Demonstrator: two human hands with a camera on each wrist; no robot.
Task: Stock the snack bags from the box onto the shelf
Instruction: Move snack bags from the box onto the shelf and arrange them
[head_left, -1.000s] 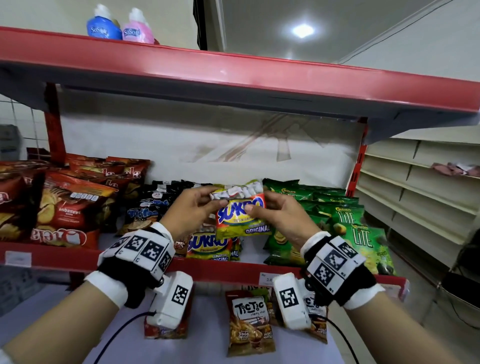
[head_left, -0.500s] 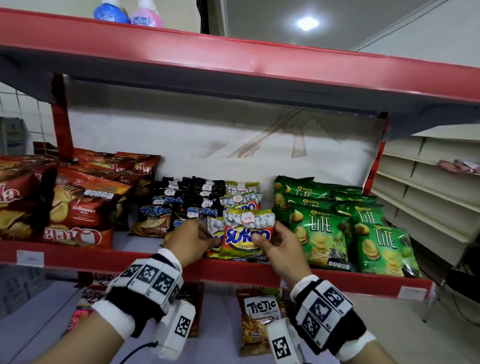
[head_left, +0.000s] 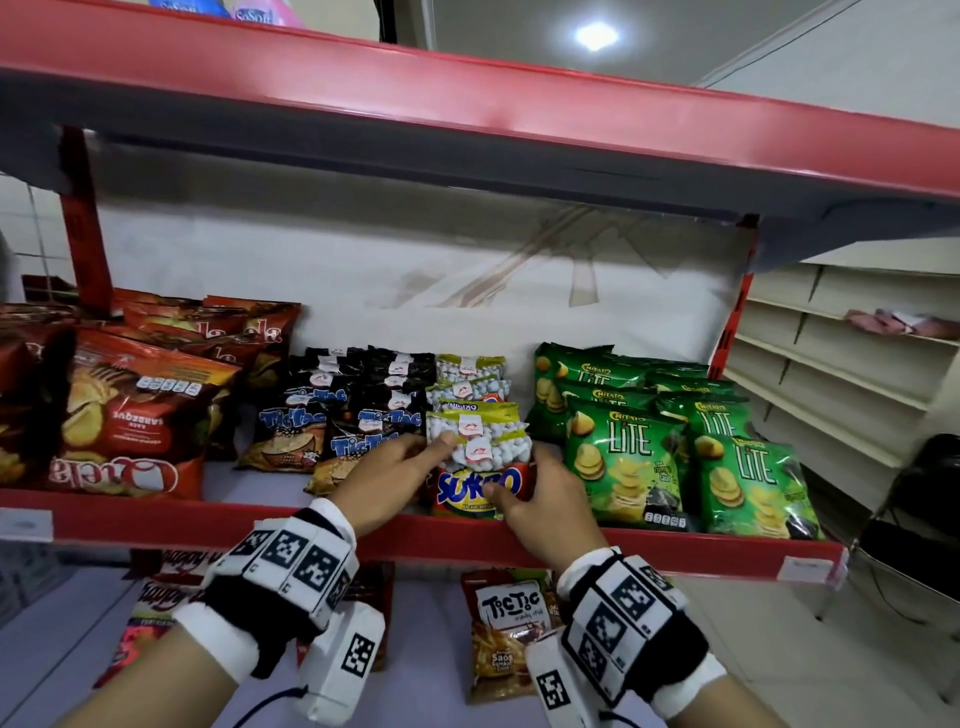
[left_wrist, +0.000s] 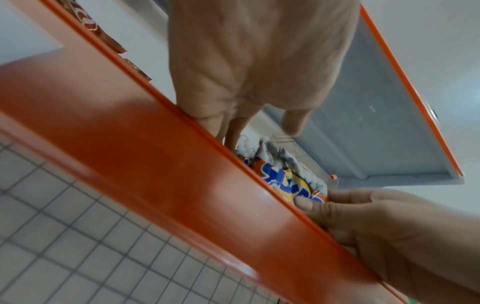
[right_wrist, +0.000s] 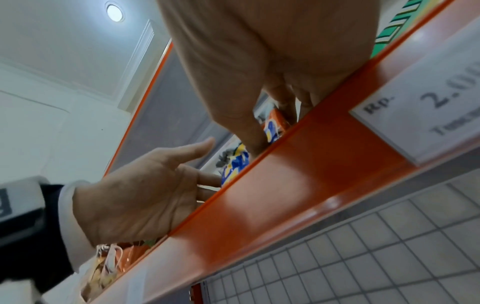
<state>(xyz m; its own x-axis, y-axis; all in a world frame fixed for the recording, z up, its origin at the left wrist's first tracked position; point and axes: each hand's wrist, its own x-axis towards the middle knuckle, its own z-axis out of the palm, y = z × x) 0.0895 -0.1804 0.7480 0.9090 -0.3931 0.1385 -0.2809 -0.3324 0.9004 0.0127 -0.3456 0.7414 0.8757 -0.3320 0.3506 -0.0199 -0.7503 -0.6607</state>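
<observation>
Orange-and-yellow Sukro bag stands at the shelf front edge, between our hands: our left hand touches its left side with loose fingers, our right hand pinches its right edge.

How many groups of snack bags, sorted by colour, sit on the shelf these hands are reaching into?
Red bags: 1 group
Black bags: 1 group
Sukro bags, yellow and white: 1 group
Green bags: 1 group
Total: 4 groups
</observation>
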